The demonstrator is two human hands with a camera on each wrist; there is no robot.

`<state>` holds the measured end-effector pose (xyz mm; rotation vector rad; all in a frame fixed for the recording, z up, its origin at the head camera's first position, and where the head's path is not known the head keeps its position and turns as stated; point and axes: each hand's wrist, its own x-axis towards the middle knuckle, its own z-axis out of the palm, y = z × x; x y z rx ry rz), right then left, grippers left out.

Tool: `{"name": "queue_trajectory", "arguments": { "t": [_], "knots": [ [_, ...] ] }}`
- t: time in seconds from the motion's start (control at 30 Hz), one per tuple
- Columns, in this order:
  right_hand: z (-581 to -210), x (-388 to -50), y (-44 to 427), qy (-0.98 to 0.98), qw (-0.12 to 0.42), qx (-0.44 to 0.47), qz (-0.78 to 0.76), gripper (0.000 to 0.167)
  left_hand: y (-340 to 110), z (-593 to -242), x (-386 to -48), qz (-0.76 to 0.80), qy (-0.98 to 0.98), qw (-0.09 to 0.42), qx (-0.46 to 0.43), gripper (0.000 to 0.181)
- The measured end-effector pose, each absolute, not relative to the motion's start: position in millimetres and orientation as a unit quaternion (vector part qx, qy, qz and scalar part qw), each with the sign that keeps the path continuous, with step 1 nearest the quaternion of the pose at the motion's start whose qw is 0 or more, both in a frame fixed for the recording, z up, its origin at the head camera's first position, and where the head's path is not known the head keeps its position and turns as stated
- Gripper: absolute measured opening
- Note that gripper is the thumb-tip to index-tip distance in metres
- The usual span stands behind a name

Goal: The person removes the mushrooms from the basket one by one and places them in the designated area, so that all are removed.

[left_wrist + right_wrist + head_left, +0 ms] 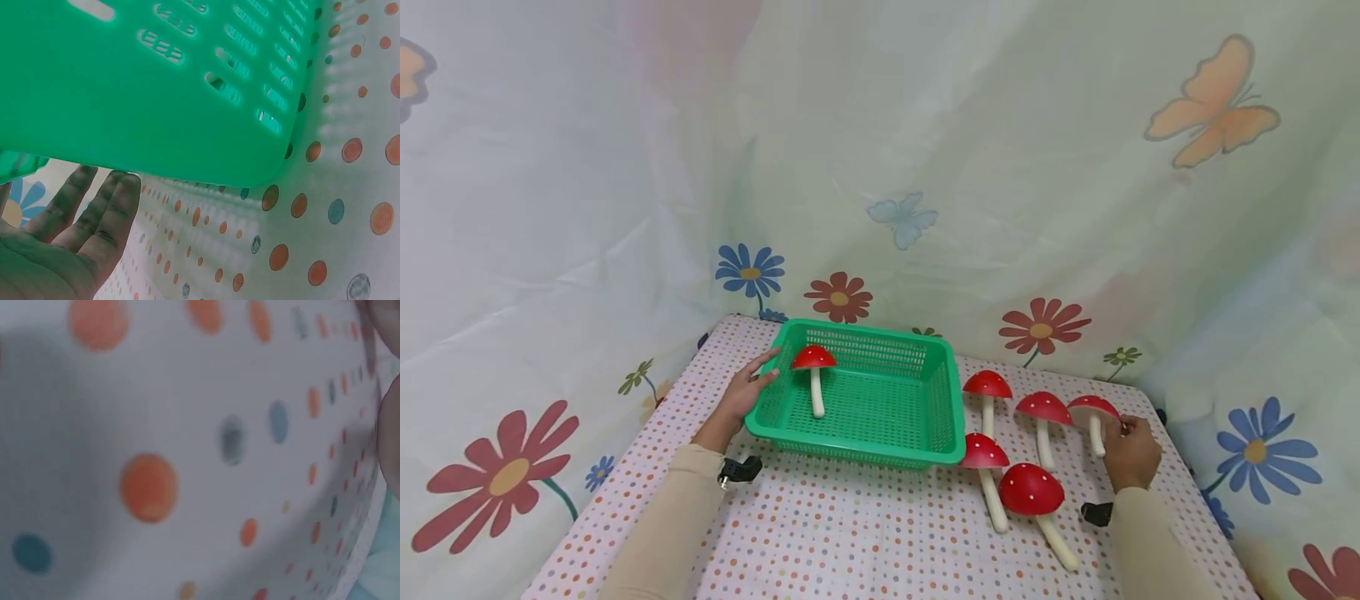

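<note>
In the head view a green plastic basket (880, 454) stands on the table, with one red-capped toy mushroom (817, 392) inside, near its left wall. My left hand (743, 396) is at the basket's left side, fingers extended against the rim; in the left wrist view the straight fingers (115, 219) show beside the green wall. At the far right, my right hand (1133, 454) pinches the cap edge of another mushroom (1093, 408), whose white stem points down. The right wrist view catches only part of the fingers (390, 434) at its right edge; the mushroom is out of sight there.
Between basket and right hand lie several more mushrooms, among them a front one (1032, 490) and one touching the basket's corner (983, 452). A dotted cloth covers the table (850, 533). A printed curtain (880, 125) hangs behind and at both sides.
</note>
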<state>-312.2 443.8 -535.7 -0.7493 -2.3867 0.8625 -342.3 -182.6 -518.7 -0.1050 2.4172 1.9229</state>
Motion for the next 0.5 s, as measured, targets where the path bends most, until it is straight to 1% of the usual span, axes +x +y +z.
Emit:
{"name": "queue_trajectory", "arguments": {
  "t": [0.2, 0.43, 0.5],
  "knots": [
    [-541, -310, 453, -0.884, 0.236, -0.256, 0.313, 0.038, -182, -518, -343, 0.624, 0.78, 0.027, -0.033, 0.049],
    [-544, -307, 462, -0.89, 0.169, -0.28, 0.319, 0.04, -182, -519, -342, 0.625, 0.779, 0.029, -0.033, 0.049],
    [-543, -305, 465, -0.888, 0.159, -0.287, 0.322, 0.041, -182, -520, -342, 0.624, 0.78, 0.029, -0.036, 0.049]
  ]
}}
